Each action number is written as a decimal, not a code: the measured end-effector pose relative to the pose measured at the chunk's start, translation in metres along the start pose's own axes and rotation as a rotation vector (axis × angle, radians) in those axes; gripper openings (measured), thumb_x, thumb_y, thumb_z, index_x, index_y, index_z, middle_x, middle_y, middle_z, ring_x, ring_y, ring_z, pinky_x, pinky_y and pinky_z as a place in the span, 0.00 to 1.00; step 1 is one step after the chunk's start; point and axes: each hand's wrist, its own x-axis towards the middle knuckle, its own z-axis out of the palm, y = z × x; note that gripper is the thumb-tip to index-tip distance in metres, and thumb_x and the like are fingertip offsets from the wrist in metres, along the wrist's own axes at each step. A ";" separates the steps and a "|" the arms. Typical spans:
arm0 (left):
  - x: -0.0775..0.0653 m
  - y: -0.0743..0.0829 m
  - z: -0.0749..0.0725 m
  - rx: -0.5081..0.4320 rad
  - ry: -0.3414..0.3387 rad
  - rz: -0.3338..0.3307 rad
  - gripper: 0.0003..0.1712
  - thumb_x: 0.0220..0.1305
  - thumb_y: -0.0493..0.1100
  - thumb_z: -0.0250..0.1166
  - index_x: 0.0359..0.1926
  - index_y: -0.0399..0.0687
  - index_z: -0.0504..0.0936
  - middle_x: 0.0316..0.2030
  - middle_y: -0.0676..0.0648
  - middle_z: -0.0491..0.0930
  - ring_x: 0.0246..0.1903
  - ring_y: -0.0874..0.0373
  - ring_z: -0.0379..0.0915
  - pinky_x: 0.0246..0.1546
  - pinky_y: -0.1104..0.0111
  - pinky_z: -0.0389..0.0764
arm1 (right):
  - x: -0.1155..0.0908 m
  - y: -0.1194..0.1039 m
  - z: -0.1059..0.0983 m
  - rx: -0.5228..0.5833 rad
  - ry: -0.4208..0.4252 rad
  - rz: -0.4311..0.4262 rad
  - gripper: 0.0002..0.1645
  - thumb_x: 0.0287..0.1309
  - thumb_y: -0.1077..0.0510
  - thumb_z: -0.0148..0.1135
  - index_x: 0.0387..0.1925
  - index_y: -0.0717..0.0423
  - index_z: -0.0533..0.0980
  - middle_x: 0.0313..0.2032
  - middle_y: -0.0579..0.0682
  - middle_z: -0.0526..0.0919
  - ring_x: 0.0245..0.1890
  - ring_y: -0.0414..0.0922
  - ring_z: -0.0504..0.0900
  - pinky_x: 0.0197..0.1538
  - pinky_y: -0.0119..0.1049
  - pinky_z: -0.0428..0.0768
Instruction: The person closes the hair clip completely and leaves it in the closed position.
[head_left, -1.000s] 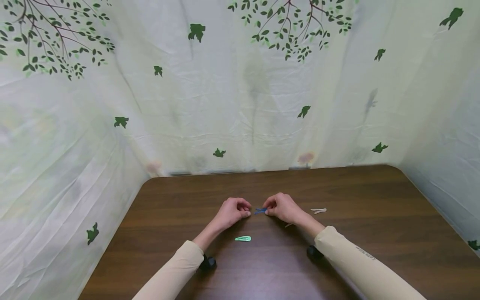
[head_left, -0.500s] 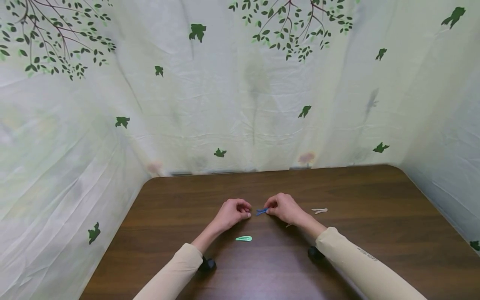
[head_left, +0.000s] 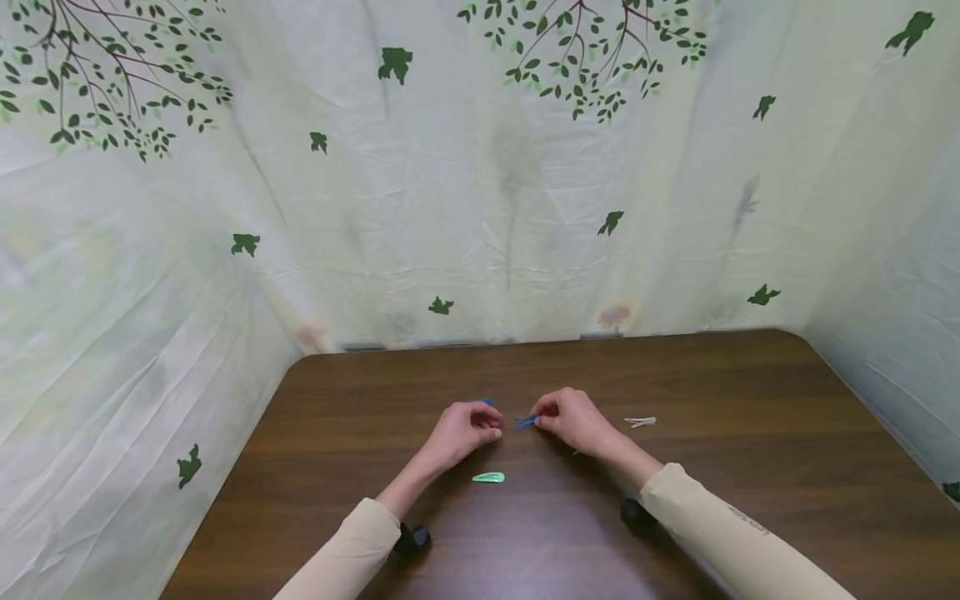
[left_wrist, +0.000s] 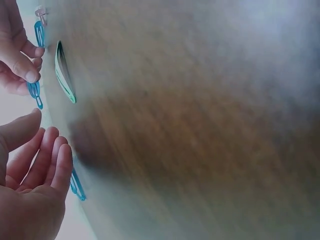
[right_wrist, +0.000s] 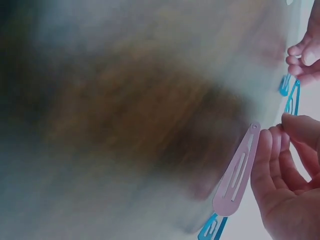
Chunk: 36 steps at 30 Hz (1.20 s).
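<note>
My right hand [head_left: 576, 422] pinches a blue snap hair clip [head_left: 524, 422] between thumb and fingertips, its prongs spread and pointing left. Facing it, my left hand [head_left: 461, 432] has its fingers softly bent; the left wrist view shows a gap between thumb and fingers and nothing held. Just beyond those fingers a second blue hair clip [head_left: 483, 401] lies on the table, also visible as a blue clip [left_wrist: 77, 185] in the left wrist view. A green hair clip [head_left: 489, 477] lies nearer the body, between both forearms.
A pale hair clip [head_left: 641, 422] lies right of my right hand. In the right wrist view, a pink hair clip [right_wrist: 234, 180] and another blue clip [right_wrist: 212, 227] sit beside that hand. The brown table [head_left: 375, 375] ends at a leaf-printed curtain [head_left: 480, 208].
My left hand has drifted slightly toward the body, and a blue clip now shows beyond it. My right hand, keeping its blue clip, has shifted slightly right.
</note>
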 end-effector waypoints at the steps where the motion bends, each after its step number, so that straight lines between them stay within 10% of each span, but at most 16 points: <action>1: -0.001 0.000 0.000 -0.006 0.002 -0.002 0.10 0.56 0.34 0.72 0.41 0.37 0.86 0.31 0.52 0.83 0.31 0.59 0.78 0.34 0.71 0.79 | -0.001 -0.001 0.000 -0.001 0.003 -0.005 0.04 0.57 0.63 0.69 0.31 0.51 0.85 0.25 0.38 0.82 0.27 0.36 0.76 0.35 0.35 0.75; 36: -0.034 0.038 -0.015 -0.016 0.087 0.077 0.16 0.57 0.35 0.73 0.48 0.41 0.84 0.44 0.45 0.84 0.41 0.55 0.81 0.45 0.62 0.80 | -0.046 -0.034 -0.010 0.165 0.215 -0.043 0.07 0.58 0.62 0.69 0.37 0.47 0.85 0.33 0.37 0.82 0.31 0.36 0.81 0.37 0.33 0.80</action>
